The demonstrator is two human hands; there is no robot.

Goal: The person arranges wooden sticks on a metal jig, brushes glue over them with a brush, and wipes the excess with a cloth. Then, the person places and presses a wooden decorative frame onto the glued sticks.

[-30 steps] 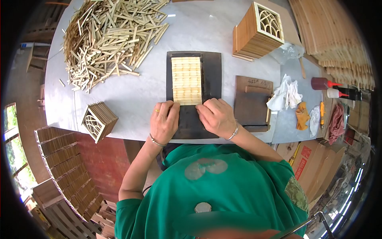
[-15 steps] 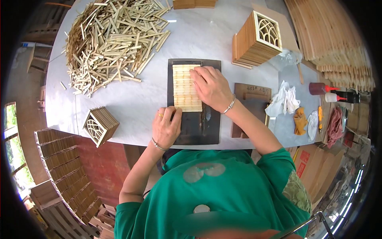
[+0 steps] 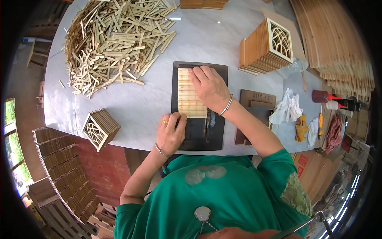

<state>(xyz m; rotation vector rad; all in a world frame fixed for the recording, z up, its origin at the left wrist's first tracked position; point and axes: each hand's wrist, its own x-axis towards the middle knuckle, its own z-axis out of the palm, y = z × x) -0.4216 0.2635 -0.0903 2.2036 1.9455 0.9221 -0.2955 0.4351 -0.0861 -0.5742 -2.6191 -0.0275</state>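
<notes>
A row of pale wooden strips [image 3: 191,95] lies side by side on a dark board [image 3: 197,135] on the table. My right hand [image 3: 211,89] reaches over the row's right side, its fingers bent together and pressed at the upper end. At the lower left corner, my left hand [image 3: 170,133] has its fingers curled in against the strips. Its thumb and fingertips are partly hidden.
A big heap of loose strips [image 3: 115,44] covers the table's far left. Stacks of lattice-patterned wooden frames stand at left [image 3: 101,128] and right [image 3: 266,47]. Right of the board lie brown boards [image 3: 256,99], white cloth [image 3: 287,106] and glue bottles [image 3: 320,96].
My right fingers have slid a little toward the upper end of the strips. My left hand stays at the lower corner. The whole view has shifted slightly.
</notes>
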